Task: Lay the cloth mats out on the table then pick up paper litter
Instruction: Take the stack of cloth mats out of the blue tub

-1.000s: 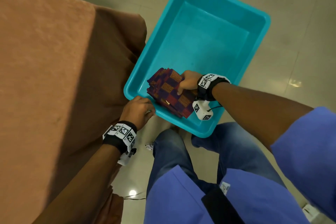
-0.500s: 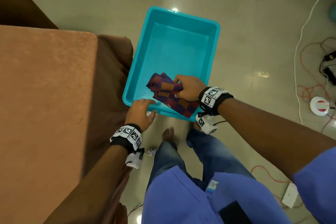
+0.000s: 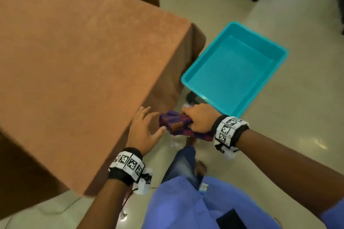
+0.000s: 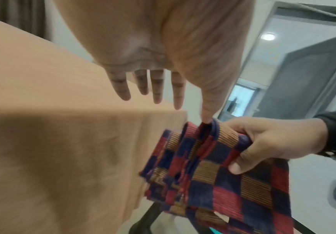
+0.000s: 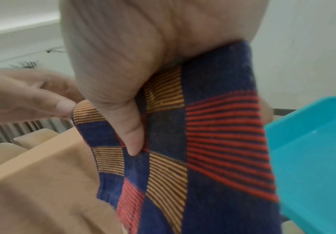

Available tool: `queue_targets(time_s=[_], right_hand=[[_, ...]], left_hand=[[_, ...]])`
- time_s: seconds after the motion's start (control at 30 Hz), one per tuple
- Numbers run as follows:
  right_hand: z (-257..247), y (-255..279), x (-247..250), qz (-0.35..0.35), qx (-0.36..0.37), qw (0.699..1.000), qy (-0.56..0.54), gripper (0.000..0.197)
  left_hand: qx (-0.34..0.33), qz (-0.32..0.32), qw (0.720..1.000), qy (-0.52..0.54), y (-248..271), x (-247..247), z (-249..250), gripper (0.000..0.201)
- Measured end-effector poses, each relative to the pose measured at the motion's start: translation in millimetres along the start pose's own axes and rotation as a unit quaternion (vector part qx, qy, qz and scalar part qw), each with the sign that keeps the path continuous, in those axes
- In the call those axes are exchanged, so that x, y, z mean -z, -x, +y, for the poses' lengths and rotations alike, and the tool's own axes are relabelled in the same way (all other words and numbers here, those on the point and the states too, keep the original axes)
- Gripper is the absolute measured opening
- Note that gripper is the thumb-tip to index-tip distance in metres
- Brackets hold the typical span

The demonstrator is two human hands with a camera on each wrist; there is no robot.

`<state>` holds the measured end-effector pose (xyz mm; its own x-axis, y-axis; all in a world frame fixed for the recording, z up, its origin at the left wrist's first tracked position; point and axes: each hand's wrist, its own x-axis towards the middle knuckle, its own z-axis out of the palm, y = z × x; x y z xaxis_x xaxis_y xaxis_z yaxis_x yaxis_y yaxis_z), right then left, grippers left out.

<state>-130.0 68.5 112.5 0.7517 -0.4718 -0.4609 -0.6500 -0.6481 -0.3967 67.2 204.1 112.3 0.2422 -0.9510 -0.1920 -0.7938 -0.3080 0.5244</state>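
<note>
Right hand [image 3: 200,119] has a full fist grip on the folded stack of cloth mats [image 3: 176,123]: thumb across one face, fingers wrapped round the other, as the left wrist view shows clearly. The stack is held in the air just off the table's near corner, over the floor, not yet on the top. Scanning left to right: the table [image 3: 78,72] with its tan cover takes up the left half of the head view. Next comes the left hand [image 3: 143,132], fingers spread and straight, holding nothing, thumb tip right at the near edge of the stack. Whether it actually touches the cloth is hard to call, since both wrist views are motion-blurred. Then the mats and the gripping hand, then the teal tub [image 3: 234,72] on the floor to the right, with nothing visible in it. Small white bits on the floor [image 3: 175,143] below the hands look like paper litter, but too small to be sure. Step in hand, as I read it: carrying the mats from tub to table, first half of the task, nothing laid out yet. Next move probably needs the stack over the tabletop, the left hand peeling off one mat while the right holds the rest, then spreading it flat. Litter comes after.
</note>
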Motion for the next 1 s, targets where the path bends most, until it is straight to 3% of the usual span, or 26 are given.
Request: queue_targets(time_s=[0.1, 0.27, 0.4, 0.57, 0.7, 0.77, 1.0], right_hand=[[-45.6, -0.8, -18.4, -0.024, 0.039, 0.999, -0.013, 0.026], [-128.8, -3.3, -47.3, -0.056, 0.107, 0.992, -0.030, 0.031], [-182.3, -8.6, -60.5, -0.050, 0.124, 0.990, -0.035, 0.036], [-248.0, -19.1, -65.4, -0.042, 0.098, 0.994, -0.010, 0.039], [-309.3, -22.2, -69.5, -0.050, 0.065, 0.996, 0.026, 0.049], [-346.3, -21.2, -72.1, -0.064, 0.046, 0.996, 0.046, 0.039], [-470.1, -21.5, -84.5, -0.139, 0.042, 0.989, 0.028, 0.027]], left_hand=[[0.125, 0.091, 0.988, -0.012, 92.8, 12.2, -56.2, 0.055], [0.250, 0.086, 0.961, -0.083, 201.2, 16.2, -137.6, 0.070], [0.209, 0.030, 0.974, -0.087, 219.2, 15.5, -173.7, 0.074], [0.150, 0.050, 0.987, -0.027, 230.2, 24.1, -199.3, 0.069], [0.148, 0.078, 0.980, 0.105, 260.2, 39.6, -232.0, 0.054], [0.167, 0.090, 0.972, 0.140, 287.2, 56.5, -260.4, 0.048], [0.217, 0.221, 0.947, 0.091, 394.2, 156.7, -373.4, 0.032]])
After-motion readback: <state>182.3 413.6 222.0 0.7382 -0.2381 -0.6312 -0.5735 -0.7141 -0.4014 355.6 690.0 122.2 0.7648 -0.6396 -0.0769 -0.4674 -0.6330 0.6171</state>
